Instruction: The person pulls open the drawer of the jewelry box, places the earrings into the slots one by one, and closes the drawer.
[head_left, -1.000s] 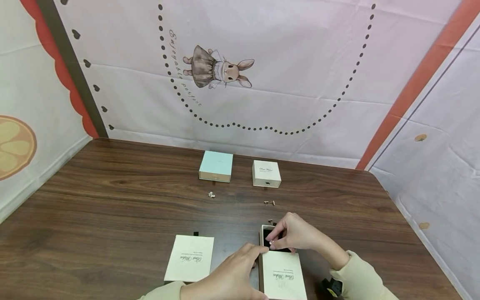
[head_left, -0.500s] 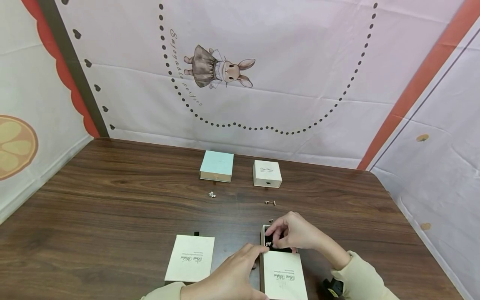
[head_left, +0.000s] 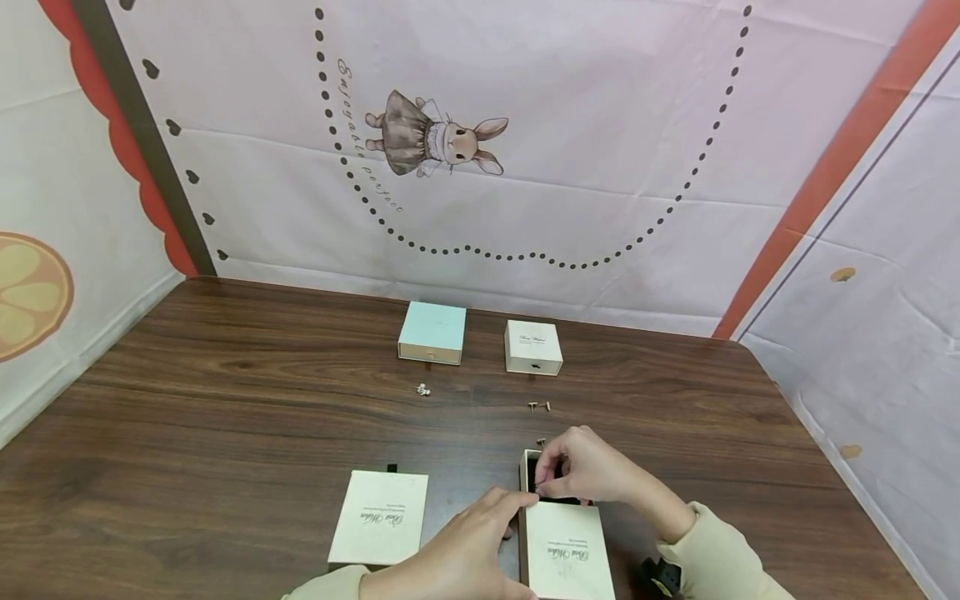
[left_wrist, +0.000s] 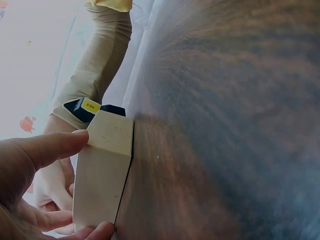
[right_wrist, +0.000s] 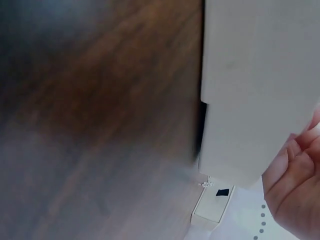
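Observation:
My left hand (head_left: 468,550) grips a cream drawer-style jewelry box (head_left: 568,554) by its left side. In the left wrist view, the thumb and fingers span the box. The box's black-lined drawer (head_left: 527,471) stands partly pulled out at the far end. Inside it, the curled thumb and fingers of my right hand (head_left: 592,467) pinch together where a tiny stud earring was lying; fingertips hide it. Just beyond the drawer lies another small earring (head_left: 542,442). In the right wrist view, my right hand (right_wrist: 295,187) shows at the box's side.
A second cream box (head_left: 380,517) lies to the left. At the back stand a light blue box (head_left: 432,329) and a small white box (head_left: 533,347). Several tiny silvery pieces (head_left: 423,389) and a pair of studs (head_left: 538,406) lie in front of them.
Half a second ago, small earrings showed in the drawer beside my right fingertips. Those fingertips have since come together over that spot. My left hand and the boxes stay put.

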